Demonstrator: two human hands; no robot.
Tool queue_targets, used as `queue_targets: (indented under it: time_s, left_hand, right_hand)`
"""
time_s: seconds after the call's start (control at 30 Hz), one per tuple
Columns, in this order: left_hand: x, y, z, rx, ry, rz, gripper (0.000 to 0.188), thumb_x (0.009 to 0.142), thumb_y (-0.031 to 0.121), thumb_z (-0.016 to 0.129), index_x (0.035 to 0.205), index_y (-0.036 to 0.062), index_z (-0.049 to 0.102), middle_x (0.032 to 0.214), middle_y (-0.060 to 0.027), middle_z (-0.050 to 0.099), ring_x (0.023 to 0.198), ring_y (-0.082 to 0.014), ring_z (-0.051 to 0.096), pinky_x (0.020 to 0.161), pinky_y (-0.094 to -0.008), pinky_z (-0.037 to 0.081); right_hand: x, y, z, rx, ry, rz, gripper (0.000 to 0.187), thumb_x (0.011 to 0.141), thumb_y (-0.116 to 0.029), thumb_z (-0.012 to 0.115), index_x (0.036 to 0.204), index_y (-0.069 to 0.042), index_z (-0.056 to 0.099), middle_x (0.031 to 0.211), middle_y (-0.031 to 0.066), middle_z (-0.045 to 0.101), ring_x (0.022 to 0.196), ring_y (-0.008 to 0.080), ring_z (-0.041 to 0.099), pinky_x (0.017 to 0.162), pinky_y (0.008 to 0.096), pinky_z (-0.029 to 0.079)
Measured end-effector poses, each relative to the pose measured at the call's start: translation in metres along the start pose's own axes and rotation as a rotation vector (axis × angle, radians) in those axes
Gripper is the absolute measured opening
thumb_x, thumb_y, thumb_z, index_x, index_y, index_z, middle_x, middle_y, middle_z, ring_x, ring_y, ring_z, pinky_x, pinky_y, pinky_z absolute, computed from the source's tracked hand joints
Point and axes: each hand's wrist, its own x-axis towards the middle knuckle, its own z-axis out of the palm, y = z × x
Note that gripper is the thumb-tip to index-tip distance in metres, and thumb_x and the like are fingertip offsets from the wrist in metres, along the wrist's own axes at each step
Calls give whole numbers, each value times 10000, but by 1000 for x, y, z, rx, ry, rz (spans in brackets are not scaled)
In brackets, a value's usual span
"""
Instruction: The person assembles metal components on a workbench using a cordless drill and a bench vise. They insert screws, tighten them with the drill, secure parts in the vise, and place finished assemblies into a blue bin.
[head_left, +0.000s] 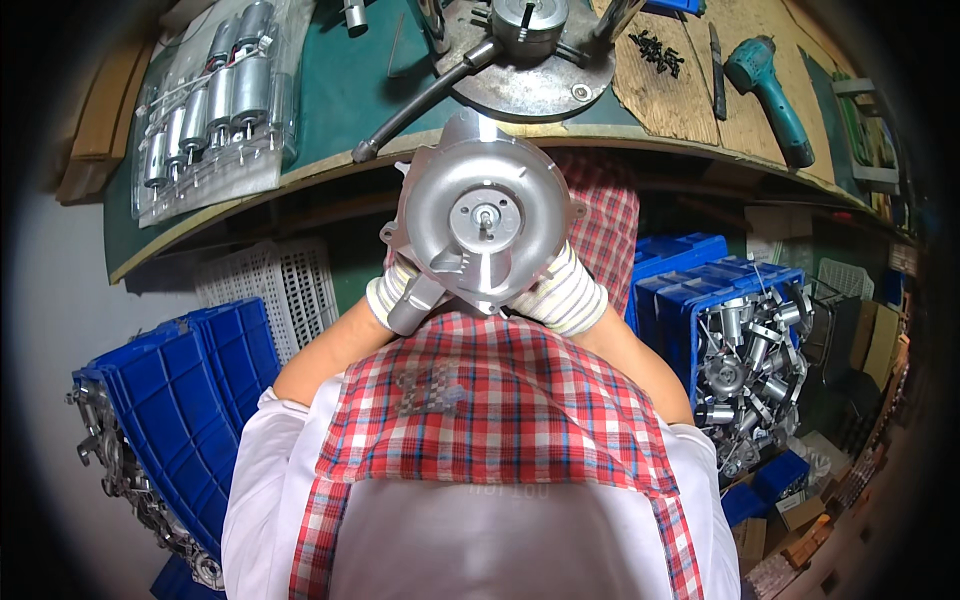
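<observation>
Between my two hands is a round silver metal blower housing (424, 205), held up in front of my chest below the bench edge. A short shaft stands in its centre, with small holes around it, and a spout-like outlet juts out at the lower left. My left hand (386, 292), in a striped white glove, is closed on the housing's lower left side. On the lower right side my right hand (571, 295), gloved alike, grips it too. Most of the fingers of both hands are hidden under the housing.
A round steel press base (540, 98) with a lever handle (425, 108) stands on the bench. Left of it lie several cylindrical motors (250, 92); right, black screws (657, 54), a teal power screwdriver (768, 100). Blue crates (165, 420) flank me, the right one (672, 300) holding metal parts.
</observation>
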Motion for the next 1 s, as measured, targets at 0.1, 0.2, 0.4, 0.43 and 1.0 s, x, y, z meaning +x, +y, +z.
queue_targets:
  time_s: [0.1,0.2,0.4,0.43,1.0]
  left_hand:
    - [7,18,-5,28,-97,-45,545,804,276,805,1217,9,569,1093,-104,562,1015,-226,594,867,-341,498]
    - [5,19,-7,60,-104,-59,539,806,271,804,1218,13,570,1095,-104,565,1016,-230,597,868,-346,501]
    - [5,-2,-9,-99,-40,-147,550,879,302,740,1302,24,525,1203,-97,562,1098,-214,585,939,-351,494]
    - [8,-7,-13,-187,-22,-206,553,892,309,728,1318,26,517,1222,-95,561,1112,-211,583,952,-351,492]
    - [46,-7,-111,-279,64,-641,435,918,280,748,1290,123,586,1073,0,623,925,-137,620,837,-326,533]
  right_hand:
    - [-4,-2,-1,150,-25,127,578,755,75,747,1279,-80,560,1266,47,587,1171,183,595,990,348,527]
    - [-3,1,1,-22,-7,27,520,769,83,730,1244,-79,593,1267,50,588,1184,187,590,1008,346,520]
    - [8,-5,4,365,108,230,442,887,-173,684,1284,-32,552,1230,88,602,1103,195,611,910,320,535]
    - [16,-6,2,656,184,421,467,942,-276,651,1311,-19,526,1229,95,598,1078,192,616,879,313,542]
    - [44,-67,-195,-644,754,232,329,995,-298,630,1134,-2,669,926,98,707,800,165,690,752,315,549]
